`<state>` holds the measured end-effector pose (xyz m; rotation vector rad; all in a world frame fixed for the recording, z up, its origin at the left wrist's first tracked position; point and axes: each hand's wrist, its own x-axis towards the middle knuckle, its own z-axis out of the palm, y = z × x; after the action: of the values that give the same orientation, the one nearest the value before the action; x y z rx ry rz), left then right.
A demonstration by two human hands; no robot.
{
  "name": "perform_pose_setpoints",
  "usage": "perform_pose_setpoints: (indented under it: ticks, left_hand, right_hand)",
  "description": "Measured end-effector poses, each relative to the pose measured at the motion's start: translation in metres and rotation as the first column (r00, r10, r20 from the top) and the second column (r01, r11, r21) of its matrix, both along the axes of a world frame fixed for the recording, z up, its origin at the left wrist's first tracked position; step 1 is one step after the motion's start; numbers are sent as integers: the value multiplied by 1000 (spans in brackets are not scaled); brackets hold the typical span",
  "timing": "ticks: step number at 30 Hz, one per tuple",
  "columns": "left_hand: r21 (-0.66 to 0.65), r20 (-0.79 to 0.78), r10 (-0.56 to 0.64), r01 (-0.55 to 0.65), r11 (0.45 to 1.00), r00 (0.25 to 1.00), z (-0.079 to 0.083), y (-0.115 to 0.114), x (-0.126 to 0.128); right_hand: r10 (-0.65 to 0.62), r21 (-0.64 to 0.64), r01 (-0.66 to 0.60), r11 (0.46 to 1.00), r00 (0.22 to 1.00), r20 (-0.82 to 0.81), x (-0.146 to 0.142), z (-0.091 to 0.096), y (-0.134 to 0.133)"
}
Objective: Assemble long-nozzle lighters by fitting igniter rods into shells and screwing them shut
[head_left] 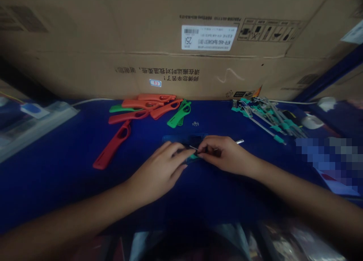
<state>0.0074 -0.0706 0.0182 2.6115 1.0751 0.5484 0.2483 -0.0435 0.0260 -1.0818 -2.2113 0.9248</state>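
Observation:
My left hand [166,164] and my right hand [227,153] meet over a blue tray-like holder [170,137] on the table. The left fingers are closed around a part with a teal piece [193,156] showing beneath them. With thumb and forefinger, my right hand pinches at a thin metal piece [194,147] between the hands; its exact kind is too small to make out. A metal tube's end [240,141] sticks out beyond the right hand. Small silvery bits [195,124] lie behind the holder.
Red lighter-type casings [112,149], with orange ones [159,97] and green ones [178,115], lie at the back left. Several metal tubes with teal ends [266,117] are heaped at the back right. A cardboard wall [85,34] closes off the blue table [70,193].

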Motion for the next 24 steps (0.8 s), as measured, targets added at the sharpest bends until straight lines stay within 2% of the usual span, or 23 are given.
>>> perform_pose_setpoints:
  ticks: [3,6,13,24]
  left_hand:
    - [-95,134,93,-81,992,987,-5,3,1]
    - [-153,211,121,-89,984,970,-6,4,2]
    - [-227,252,48,11,974,966,0,5,7]
    - [-220,226,76,-25,975,971,-1,7,6]
  right_hand:
    - [17,40,-17,999,1000,-1,1,-1,0]
    - [56,128,-59,990,998,24,3,-4,0]
    - [127,210,-157,965,981,148,1,-7,-3]
    - [172,211,-223,952,957,234,3,1,-7]
